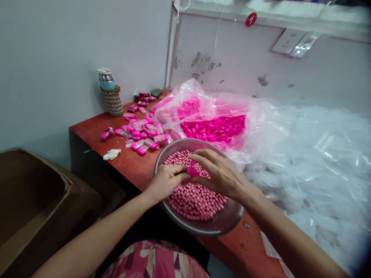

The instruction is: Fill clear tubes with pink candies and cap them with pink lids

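Note:
Over a metal bowl (199, 231) of small pink balls (199, 200), my two hands meet. My left hand (166, 181) is closed, pinching a bright pink plastic cap (193, 170); whether a clear bottle is joined to it is hidden by my fingers. Fingers apart and slightly curved, my right hand (220, 172) reaches around the cap's right side, its thumb close to it; I cannot tell if they touch. Left of the bowl lies a pile of small clear bottles with pink caps (145, 133), filled with pink balls.
Behind the bowl, a plastic bag (191, 92) spills loose pink caps (214, 127). Clear plastic bags (313, 154) cover the right side. A flask in a knitted sleeve (111, 96) and crumpled tissue (111, 154) stand on the red table (127, 170). An open cardboard box (72, 204) is lower left.

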`<state>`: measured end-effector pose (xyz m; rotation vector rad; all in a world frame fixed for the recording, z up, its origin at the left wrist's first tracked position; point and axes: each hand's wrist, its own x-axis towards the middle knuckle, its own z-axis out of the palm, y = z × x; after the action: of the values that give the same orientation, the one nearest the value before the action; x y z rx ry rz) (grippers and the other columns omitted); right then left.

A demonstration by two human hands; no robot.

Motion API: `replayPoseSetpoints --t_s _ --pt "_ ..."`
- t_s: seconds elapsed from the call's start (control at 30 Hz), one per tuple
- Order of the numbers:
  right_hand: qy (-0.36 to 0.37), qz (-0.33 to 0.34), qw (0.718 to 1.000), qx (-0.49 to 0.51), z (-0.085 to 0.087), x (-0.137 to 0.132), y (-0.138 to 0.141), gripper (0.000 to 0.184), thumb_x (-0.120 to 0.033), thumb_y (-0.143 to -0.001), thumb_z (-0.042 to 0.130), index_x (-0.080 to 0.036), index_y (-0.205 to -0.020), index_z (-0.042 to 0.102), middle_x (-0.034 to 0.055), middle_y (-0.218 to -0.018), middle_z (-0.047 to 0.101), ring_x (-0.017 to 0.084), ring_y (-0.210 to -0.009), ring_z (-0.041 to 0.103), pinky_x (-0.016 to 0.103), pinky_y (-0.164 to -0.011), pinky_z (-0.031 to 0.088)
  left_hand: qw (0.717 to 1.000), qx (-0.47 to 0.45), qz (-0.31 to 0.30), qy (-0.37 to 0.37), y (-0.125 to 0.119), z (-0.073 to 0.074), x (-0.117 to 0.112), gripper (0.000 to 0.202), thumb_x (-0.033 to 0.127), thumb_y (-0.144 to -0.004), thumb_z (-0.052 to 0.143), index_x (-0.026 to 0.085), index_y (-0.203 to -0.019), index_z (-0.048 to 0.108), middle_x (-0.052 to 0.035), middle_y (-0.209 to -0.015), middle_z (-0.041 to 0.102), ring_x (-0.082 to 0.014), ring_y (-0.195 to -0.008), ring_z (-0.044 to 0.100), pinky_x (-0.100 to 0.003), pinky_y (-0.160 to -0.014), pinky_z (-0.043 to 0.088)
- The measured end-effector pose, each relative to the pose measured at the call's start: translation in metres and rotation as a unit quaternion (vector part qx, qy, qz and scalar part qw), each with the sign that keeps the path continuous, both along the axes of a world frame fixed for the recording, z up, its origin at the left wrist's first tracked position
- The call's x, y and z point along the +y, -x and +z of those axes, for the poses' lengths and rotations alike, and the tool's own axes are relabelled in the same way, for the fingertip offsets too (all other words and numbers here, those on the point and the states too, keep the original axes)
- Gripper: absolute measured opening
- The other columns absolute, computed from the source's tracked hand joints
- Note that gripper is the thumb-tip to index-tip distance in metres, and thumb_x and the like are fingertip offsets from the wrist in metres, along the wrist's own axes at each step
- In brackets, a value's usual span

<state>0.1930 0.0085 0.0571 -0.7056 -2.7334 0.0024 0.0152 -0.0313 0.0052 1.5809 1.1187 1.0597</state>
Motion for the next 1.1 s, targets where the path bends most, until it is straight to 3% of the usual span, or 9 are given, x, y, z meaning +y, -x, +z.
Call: replayPoseSetpoints --t_s 0.2,0.3,0.5,0.6,0.77,0.87,0.97,1.03,1.1 --pt "-0.03 -0.097 0.994 0.028 -0.032 -0.01 0.007 0.071 -0.046 -0.077 0.056 -0.012 -0.132 0.029 0.0195 -0.121 0.048 0.03 -0.112 0.047 0.044 -0.086 0.047 0.994 -0.077 0.07 0.037 -0.003 -0.005 0.007 0.021 0.026 -0.077 0.054 0.013 -0.09 0.065 -0.003 -0.08 0.065 -0.0148 -0.072 0.057 -0.023 -0.066 0.044" --pt "-0.046 -0.124 0.991 0.034 -0.041 -0.014 0.014 0.071 -0.045 -0.077 0.055 -0.009 -0.132 0.029 0.0204 -0.12 0.049 0.031 -0.111 0.046 0.044 -0.087 0.047 0.993 -0.081 0.078 0.041 -0.005 -0.01 0.009 0.02 0.026 -0.077 0.055 0.013 -0.086 0.065 -0.0021 -0.076 0.064 -0.0136 -0.069 0.056 -0.023 -0.065 0.043" --pt "-0.101 -0.104 0.988 0.049 -0.049 -0.012 0.018 0.062 -0.042 -0.076 0.054 -0.005 -0.124 0.038 0.0202 -0.108 0.055 0.031 -0.101 0.052 0.041 -0.083 0.047 0.99 -0.101 0.063 0.07 -0.003 -0.012 0.01 0.018 0.025 -0.076 0.056 0.011 -0.081 0.064 -0.003 -0.074 0.063 -0.0138 -0.068 0.056 -0.024 -0.065 0.044" --pt "-0.084 -0.119 0.988 0.059 -0.052 -0.011 0.018 0.061 -0.043 -0.076 0.053 -0.006 -0.123 0.039 0.0199 -0.107 0.055 0.03 -0.098 0.053 0.041 -0.08 0.048 0.99 -0.104 0.059 0.074 -0.006 -0.013 0.007 0.017 0.025 -0.075 0.057 0.011 -0.08 0.064 -0.0025 -0.073 0.063 -0.013 -0.066 0.055 -0.024 -0.064 0.043" --pt "-0.016 -0.113 0.992 0.063 -0.045 -0.014 0.015 0.082 -0.052 -0.074 0.055 -0.008 -0.134 0.022 0.0209 -0.13 0.042 0.03 -0.118 0.042 0.045 -0.092 0.042 0.975 -0.172 0.078 0.116 -0.002 -0.005 0.024 0.023 0.028 -0.07 0.064 0.01 -0.082 0.065 -0.0044 -0.075 0.066 -0.0142 -0.067 0.059 -0.026 -0.066 0.046" --pt "0.021 -0.142 0.984 0.102 -0.035 -0.017 -0.003 0.083 -0.052 -0.075 0.055 -0.011 -0.137 0.017 0.0173 -0.136 0.037 0.026 -0.122 0.039 0.041 -0.093 0.042 0.97 -0.193 0.128 0.08 0.018 0.018 0.06 0.036 0.032 -0.067 0.067 0.008 -0.094 0.064 -0.0077 -0.084 0.068 -0.0171 -0.071 0.062 -0.03 -0.07 0.049" --pt "0.033 -0.238 0.958 0.158 -0.029 -0.013 -0.043 0.055 -0.043 -0.081 0.051 -0.018 -0.128 0.037 0.0112 -0.121 0.054 0.021 -0.104 0.055 0.034 -0.083 0.048 0.968 -0.13 0.201 -0.081 0.038 0.044 0.093 0.051 0.035 -0.071 0.066 0.01 -0.114 0.055 -0.0092 -0.114 0.061 -0.0201 -0.099 0.058 -0.032 -0.087 0.045" --pt "0.029 -0.337 0.925 0.17 -0.031 -0.006 -0.079 0.038 -0.038 -0.083 0.049 -0.018 -0.116 0.05 0.0091 -0.105 0.062 0.02 -0.087 0.062 0.032 -0.073 0.049 0.966 -0.08 0.194 -0.15 0.044 0.054 0.098 0.06 0.034 -0.073 0.064 0.011 -0.125 0.045 -0.0089 -0.131 0.048 -0.0209 -0.116 0.048 -0.033 -0.097 0.038" --pt "0.041 -0.434 0.896 0.09 -0.038 0.002 -0.113 0.026 -0.033 -0.084 0.047 -0.019 -0.103 0.059 0.0081 -0.097 0.066 0.021 -0.08 0.063 0.032 -0.07 0.047 0.973 -0.014 0.175 -0.148 0.041 0.052 0.089 0.057 0.036 -0.073 0.063 0.012 -0.123 0.048 -0.0085 -0.129 0.05 -0.0223 -0.117 0.047 -0.035 -0.099 0.036"
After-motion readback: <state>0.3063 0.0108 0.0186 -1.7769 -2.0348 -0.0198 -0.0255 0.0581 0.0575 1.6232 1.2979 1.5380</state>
